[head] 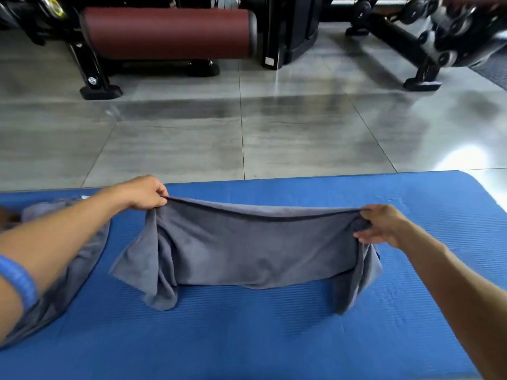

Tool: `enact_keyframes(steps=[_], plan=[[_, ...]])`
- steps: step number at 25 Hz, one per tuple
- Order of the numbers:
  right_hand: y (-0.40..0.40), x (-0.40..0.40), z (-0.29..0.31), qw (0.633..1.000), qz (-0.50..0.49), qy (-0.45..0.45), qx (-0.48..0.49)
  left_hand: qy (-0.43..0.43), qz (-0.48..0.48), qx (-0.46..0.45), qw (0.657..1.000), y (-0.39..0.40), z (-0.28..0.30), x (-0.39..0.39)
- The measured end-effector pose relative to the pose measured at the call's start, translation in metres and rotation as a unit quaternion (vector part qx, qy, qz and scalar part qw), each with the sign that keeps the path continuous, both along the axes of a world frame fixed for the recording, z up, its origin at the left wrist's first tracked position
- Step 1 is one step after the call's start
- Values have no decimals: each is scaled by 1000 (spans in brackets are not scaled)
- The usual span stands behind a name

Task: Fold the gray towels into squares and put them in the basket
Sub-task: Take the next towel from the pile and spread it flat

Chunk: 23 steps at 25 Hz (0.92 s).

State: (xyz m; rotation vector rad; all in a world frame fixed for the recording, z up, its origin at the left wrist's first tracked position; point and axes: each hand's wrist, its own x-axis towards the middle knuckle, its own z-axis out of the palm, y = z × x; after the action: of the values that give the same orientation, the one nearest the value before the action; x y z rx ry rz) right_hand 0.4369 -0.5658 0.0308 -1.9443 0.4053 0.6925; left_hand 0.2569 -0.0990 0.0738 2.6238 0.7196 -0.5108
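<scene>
The left hand (144,193) pinches the towel (247,242) at its upper left corner, fingers curled tight over the hem. The right hand (382,224) pinches the upper right corner between thumb and curled fingers, with one finger sticking out straighter below. The towel hangs between them over the middle of the mat (274,338), its top edge sagging and its lower corners touching the mat at about 7 and 5 o'clock of the cloth.

Risks, as I judge them: the top edge is slack, so if the towel goes down like this it probably lands wrinkled and the fold comes out crooked, not square. The bunched side flaps may tuck under and stay hidden in the fold. A light pinch could slip and drop a corner. The left forearm lies over the second towel (79,259) at 9 o'clock, so a wide sweep of that arm may drag it out of place.

Count: two gray towels, one held, one lying at the left. One blue mat. Two hands. One blue wristband (19,281) on the left arm. No basket is in view, so I cannot tell where it stands. Gym machines (170,34) stand at 12 o'clock on the tile floor (274,138).
</scene>
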Motion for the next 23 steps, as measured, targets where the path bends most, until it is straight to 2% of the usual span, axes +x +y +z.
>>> enact_keyframes(steps=[1, 2, 3, 5, 6, 7, 9, 11, 13, 15, 17, 19, 23], plan=[[13, 7, 3, 998, -26, -34, 39, -56, 14, 63, 996, 3, 2, 8], [22, 15, 11, 991, -45, -98, 79, -149, 63, 85, 983, 6, 10, 14], [29, 25, 22, 974, -60, -193, 105, -260, 127, 79, 954, 10, 22, 18], [38, 41, 54, 916, -102, -371, 114, -462, 203, 47, 862, 15, 53, 22], [39, 45, 67, 894, -112, -421, 108, -508, 194, 54, 837, 14, 66, 22], [39, 45, 77, 880, -113, -452, 86, -520, 171, 81, 833, 10, 74, 19], [30, 39, 74, 871, -88, -484, 8, -482, 122, 111, 861, 1, 71, 9], [12, 26, 46, 868, -9, -484, -106, -390, 60, 94, 914, 2, 44, -11], [-9, 10, 6, 857, 100, -450, -229, -285, -20, 68, 956, 8, 6, -35], [-28, -8, -31, 859, 169, -378, -301, -163, -95, 88, 978, 6, -28, -56], [-42, -29, -60, 864, 215, -296, -346, -49, -153, 112, 981, -11, -54, -67], [-50, -49, -82, 854, 258, -241, -383, 13, -200, 104, 974, -33, -74, -68], [-56, -68, -103, 817, 302, -236, -432, 116, -277, 88, 950, -73, -99, -67]])
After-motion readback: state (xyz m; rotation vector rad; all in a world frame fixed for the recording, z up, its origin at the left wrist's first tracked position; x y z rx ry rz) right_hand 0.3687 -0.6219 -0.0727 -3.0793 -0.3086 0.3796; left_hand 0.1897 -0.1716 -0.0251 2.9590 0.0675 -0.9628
